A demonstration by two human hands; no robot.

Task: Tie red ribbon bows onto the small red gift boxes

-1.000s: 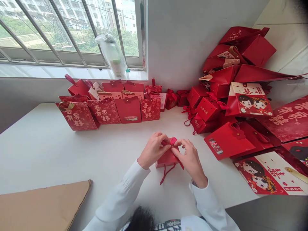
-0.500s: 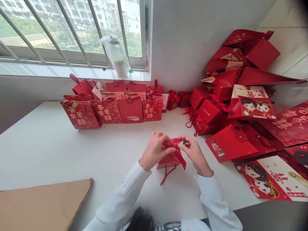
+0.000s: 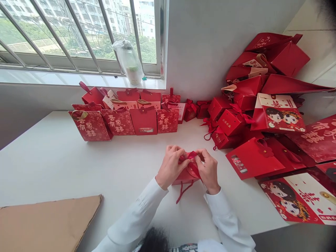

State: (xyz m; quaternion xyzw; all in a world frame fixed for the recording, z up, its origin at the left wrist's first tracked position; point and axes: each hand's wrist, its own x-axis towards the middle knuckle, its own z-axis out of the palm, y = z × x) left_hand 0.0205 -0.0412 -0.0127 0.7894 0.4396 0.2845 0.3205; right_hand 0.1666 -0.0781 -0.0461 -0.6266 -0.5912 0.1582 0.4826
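Note:
A small red gift box stands on the white table in front of me, with a twisted red cord handle hanging toward me. On its top is a ribbon bow. My left hand pinches the ribbon from the left, thumb pointing inward. From the right, my right hand is closed on the ribbon with thumb and fingers together, covering most of its loose tail. The two hands nearly meet over the box.
Behind, several upright red gift bags stand in rows by the window sill. Small red boxes with ribbons are heaped at right. Flat printed bags lie near the right edge. Brown cardboard lies at front left. A plastic-wrapped cup stands on the sill.
My right hand has turned and moved inward over the ribbon's tail, its fingers now more closed. My left hand keeps its pinch. The view has shifted slightly.

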